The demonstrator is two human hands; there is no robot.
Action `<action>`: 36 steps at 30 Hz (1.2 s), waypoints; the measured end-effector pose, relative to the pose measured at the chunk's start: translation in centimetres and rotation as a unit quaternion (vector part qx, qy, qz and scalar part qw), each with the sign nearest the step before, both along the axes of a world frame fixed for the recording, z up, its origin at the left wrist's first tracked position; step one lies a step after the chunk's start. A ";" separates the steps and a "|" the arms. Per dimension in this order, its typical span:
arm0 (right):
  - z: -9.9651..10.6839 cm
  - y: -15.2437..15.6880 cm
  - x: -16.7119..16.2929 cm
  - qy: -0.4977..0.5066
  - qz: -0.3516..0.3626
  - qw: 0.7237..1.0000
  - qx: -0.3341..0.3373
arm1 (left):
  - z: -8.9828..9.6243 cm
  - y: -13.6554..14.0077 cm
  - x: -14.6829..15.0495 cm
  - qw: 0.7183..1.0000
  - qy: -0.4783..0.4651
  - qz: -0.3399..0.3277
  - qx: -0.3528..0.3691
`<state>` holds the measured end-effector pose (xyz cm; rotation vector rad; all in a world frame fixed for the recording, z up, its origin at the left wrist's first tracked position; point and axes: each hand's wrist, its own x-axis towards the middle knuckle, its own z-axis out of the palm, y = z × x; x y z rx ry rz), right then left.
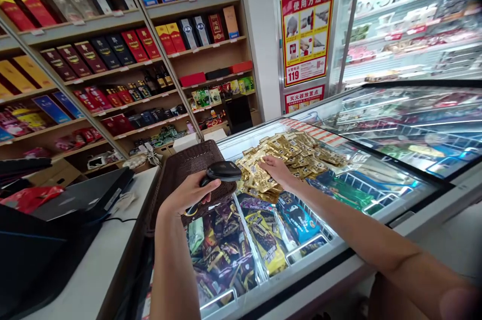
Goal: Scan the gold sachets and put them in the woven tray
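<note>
My left hand is wrapped round the handle of a black handheld barcode scanner, its head directed right at a heap of small gold packets. These packets lie piled on the glass top of a chest freezer. At the near left side of the heap, my right hand has its fingertips closed on a gold packet; part of the grip is hidden. A dark brown woven basket stands left of the heap, partly behind my left hand.
Under the freezer glass lie wrapped frozen goods in wire baskets. To the left is a white counter with a black device and a red bag. Shelves of boxed goods line the back; a lit display fridge stands right.
</note>
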<state>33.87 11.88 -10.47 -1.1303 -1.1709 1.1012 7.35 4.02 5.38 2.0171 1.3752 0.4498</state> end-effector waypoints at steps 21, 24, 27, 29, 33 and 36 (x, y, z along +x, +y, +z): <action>4.1 -2.5 0.6 -0.009 -0.005 1.000 -0.003 | -0.6 0.7 0.7 1.000 0.021 0.020 0.003; 3.6 -2.0 0.6 -0.012 -0.004 1.000 -0.013 | -0.8 0.8 0.8 1.000 0.016 0.015 0.005; 3.2 -1.6 0.7 -0.023 -0.010 1.000 -0.008 | -0.8 0.8 0.9 1.000 0.015 0.006 0.006; 2.9 -1.5 0.6 -0.031 -0.014 0.999 -0.007 | -0.8 0.8 1.0 1.000 0.015 0.008 0.009; 2.4 -1.2 0.6 -0.032 -0.011 0.999 0.009 | -0.6 0.6 1.1 1.000 0.014 0.014 0.011; 2.0 -0.3 1.5 -0.026 -0.038 0.999 0.027 | -0.5 0.5 1.1 0.999 0.013 0.031 0.013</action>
